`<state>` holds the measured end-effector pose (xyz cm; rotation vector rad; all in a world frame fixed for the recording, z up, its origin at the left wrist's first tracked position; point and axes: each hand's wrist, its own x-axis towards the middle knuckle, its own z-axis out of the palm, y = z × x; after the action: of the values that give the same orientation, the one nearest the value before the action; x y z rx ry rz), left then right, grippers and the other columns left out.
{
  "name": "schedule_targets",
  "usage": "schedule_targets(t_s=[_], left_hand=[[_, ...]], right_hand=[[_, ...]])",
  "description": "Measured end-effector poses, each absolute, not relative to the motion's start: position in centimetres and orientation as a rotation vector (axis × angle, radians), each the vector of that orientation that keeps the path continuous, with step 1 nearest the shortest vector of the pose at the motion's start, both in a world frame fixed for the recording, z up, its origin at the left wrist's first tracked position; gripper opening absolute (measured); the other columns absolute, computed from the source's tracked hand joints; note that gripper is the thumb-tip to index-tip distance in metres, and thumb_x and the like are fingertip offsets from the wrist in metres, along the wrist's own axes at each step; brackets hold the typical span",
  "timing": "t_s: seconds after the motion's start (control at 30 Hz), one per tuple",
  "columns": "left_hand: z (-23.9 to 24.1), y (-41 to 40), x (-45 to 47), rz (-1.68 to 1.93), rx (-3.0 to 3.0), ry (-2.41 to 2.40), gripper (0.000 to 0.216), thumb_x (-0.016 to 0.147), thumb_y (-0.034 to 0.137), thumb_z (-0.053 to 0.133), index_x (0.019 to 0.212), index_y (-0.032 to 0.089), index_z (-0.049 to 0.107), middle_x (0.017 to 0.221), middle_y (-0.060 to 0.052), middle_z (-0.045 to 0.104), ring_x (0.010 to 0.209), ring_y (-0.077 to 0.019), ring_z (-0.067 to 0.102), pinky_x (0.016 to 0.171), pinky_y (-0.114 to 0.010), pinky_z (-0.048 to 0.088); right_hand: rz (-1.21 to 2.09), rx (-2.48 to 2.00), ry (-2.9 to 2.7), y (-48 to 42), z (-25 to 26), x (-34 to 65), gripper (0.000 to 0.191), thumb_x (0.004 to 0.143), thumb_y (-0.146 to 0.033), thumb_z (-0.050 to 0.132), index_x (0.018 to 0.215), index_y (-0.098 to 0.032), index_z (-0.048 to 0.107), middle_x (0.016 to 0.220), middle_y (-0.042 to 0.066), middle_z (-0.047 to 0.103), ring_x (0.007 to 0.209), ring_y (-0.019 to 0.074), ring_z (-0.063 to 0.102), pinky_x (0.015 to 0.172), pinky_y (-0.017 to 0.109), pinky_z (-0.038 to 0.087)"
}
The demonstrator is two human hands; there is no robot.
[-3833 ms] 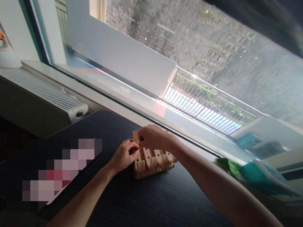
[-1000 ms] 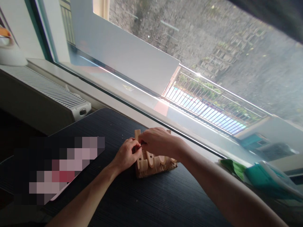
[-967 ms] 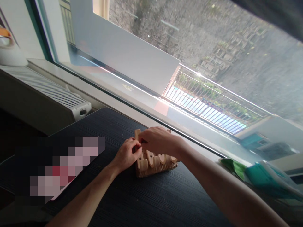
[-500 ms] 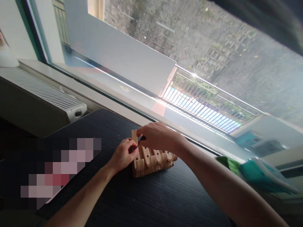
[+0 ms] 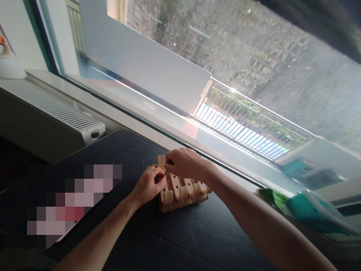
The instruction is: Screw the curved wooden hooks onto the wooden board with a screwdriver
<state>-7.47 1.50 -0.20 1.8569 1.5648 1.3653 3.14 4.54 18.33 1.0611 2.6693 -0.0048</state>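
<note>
A light wooden assembly [image 5: 183, 191] sits on the dark table, with rounded wooden strips, dark round spots and curved pieces along its front over a brown ribbed base. From its far left corner an upright flat wooden piece [image 5: 161, 161] sticks up. My right hand [image 5: 183, 162] arches over the top, closed around the dark handle of a small screwdriver [image 5: 170, 162], whose thin shaft slants down to the left. At the assembly's left side, my left hand [image 5: 150, 182] has thumb and forefinger pinched by the shaft's lower end. What lies between those fingertips is hidden.
The dark table [image 5: 135, 237] runs up to a window sill. A pixelated blurred patch [image 5: 76, 203] covers its left edge. A white radiator [image 5: 62, 109] stands at far left. On the right are a green cloth [image 5: 272, 197] and a teal container [image 5: 310, 210].
My right hand has turned slightly over the screwdriver, so less of the dark handle shows. My left hand keeps its pinch. The whole view has shifted a little.
</note>
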Motion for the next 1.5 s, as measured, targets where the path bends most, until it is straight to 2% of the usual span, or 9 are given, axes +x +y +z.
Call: schedule_targets(t_s=[0.2, 0.33, 0.5, 0.7, 1.0, 1.17, 1.37, 1.5], left_hand=[[0.0, 1.3, -7.4, 1.377, 1.864, 1.554, 0.011, 0.078, 0.018, 0.052, 0.067, 0.021, 0.05, 0.076, -0.002, 0.055, 0.077, -0.0183, 0.054, 0.074, -0.033, 0.046], [0.0, 1.4, -7.4, 1.378, 1.857, 1.557, 0.011, 0.077, 0.018, 0.052, 0.067, 0.021, 0.051, 0.077, -0.002, 0.056, 0.077, -0.0185, 0.055, 0.074, -0.033, 0.046], [-0.1, 1.5, -7.4, 1.376, 1.842, 1.565, 0.008, 0.076, 0.016, 0.052, 0.069, 0.02, 0.054, 0.078, -0.003, 0.057, 0.08, -0.0197, 0.055, 0.074, -0.033, 0.046], [-0.2, 1.5, -7.4, 1.369, 1.831, 1.562, 0.007, 0.077, 0.019, 0.053, 0.079, 0.02, 0.06, 0.08, -0.003, 0.059, 0.079, -0.0191, 0.056, 0.07, -0.031, 0.047], [-0.2, 1.5, -7.4, 1.378, 1.833, 1.553, 0.007, 0.077, 0.018, 0.053, 0.071, 0.02, 0.057, 0.078, -0.003, 0.057, 0.079, -0.019, 0.054, 0.073, -0.033, 0.047], [-0.1, 1.5, -7.5, 1.377, 1.816, 1.549, 0.008, 0.074, 0.014, 0.054, 0.076, 0.02, 0.058, 0.081, -0.003, 0.058, 0.086, -0.0201, 0.054, 0.08, -0.034, 0.046], [0.0, 1.2, -7.4, 1.357, 1.787, 1.558, 0.011, 0.077, 0.02, 0.052, 0.066, 0.021, 0.051, 0.075, -0.002, 0.054, 0.076, -0.0192, 0.054, 0.073, -0.033, 0.046], [0.1, 1.4, -7.5, 1.328, 1.798, 1.513, 0.008, 0.077, 0.017, 0.051, 0.073, 0.02, 0.057, 0.083, -0.004, 0.058, 0.082, -0.0191, 0.057, 0.074, -0.032, 0.048]], right_hand=[[0.102, 0.926, 2.597, 3.5, 20.0, 2.9, 0.026, 0.082, -0.02, 0.054, 0.104, -0.02, 0.067, 0.092, 0.006, 0.071, 0.087, 0.0199, 0.063, 0.062, 0.026, 0.036], [0.153, 0.831, 2.642, 3.3, 20.4, 3.0, 0.019, 0.084, -0.016, 0.052, 0.093, -0.02, 0.068, 0.086, 0.004, 0.07, 0.083, 0.0187, 0.063, 0.06, 0.025, 0.034], [0.1, 0.82, 2.635, 3.4, 19.5, 2.7, 0.017, 0.088, -0.019, 0.049, 0.091, -0.018, 0.066, 0.083, 0.004, 0.069, 0.077, 0.0165, 0.062, 0.06, 0.025, 0.035], [0.087, 0.991, 2.674, 3.8, 18.4, 2.4, 0.022, 0.091, -0.028, 0.044, 0.096, -0.016, 0.061, 0.086, 0.007, 0.069, 0.078, 0.0178, 0.063, 0.061, 0.025, 0.038], [0.078, 0.958, 2.665, 3.4, 19.5, 2.8, 0.025, 0.089, -0.028, 0.048, 0.109, -0.019, 0.061, 0.091, 0.006, 0.07, 0.085, 0.0201, 0.064, 0.063, 0.026, 0.037], [0.154, 0.831, 2.719, 3.1, 18.7, 3.1, 0.021, 0.094, -0.022, 0.042, 0.092, -0.018, 0.062, 0.085, 0.004, 0.068, 0.073, 0.0153, 0.062, 0.057, 0.025, 0.033], [0.198, 1.026, 2.761, 4.0, 17.4, 2.6, 0.029, 0.097, -0.034, 0.037, 0.093, -0.018, 0.061, 0.08, 0.006, 0.069, 0.073, 0.0169, 0.064, 0.06, 0.025, 0.034], [0.16, 1.223, 2.858, 4.1, 16.0, 3.1, 0.024, 0.096, -0.031, 0.036, 0.098, -0.02, 0.057, 0.077, 0.004, 0.069, 0.071, 0.0177, 0.065, 0.058, 0.026, 0.031]])
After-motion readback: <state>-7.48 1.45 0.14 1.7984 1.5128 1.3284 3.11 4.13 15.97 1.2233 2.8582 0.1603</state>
